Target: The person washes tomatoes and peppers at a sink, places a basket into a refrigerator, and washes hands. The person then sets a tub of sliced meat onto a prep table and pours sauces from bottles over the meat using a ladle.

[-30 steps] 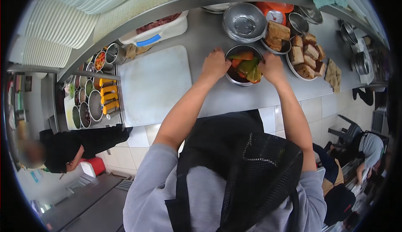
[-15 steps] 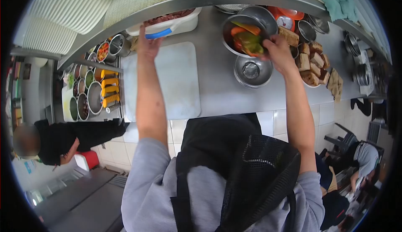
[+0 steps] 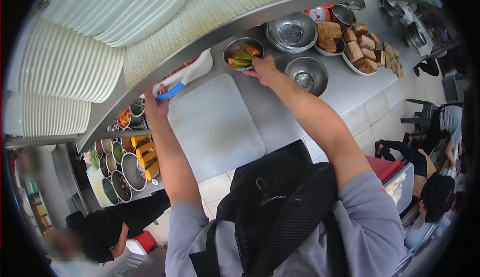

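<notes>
Steel bowl (image 3: 228, 53) with peppers (image 3: 243, 55) was set on counter (image 3: 277, 114), between tub (image 3: 202, 66) and stacked bowls (image 3: 292, 31). Bowl rim was touched by right hand (image 3: 264, 70), thumb held apart; pinch could not be confirmed. Tub end was reached by left hand (image 3: 157, 105) at blue handle (image 3: 171, 91); closure could not be told. Judged: peppers already bowled, meat (image 3: 184, 68) left in tub. No brands or labels were legible; scale dial (image 3: 318, 14) markings were too small.

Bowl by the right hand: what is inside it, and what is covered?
Inside the bowl lie green and orange vegetable pieces. The right hand hides part of the rim; what lies beneath the pieces cannot be seen.
</notes>
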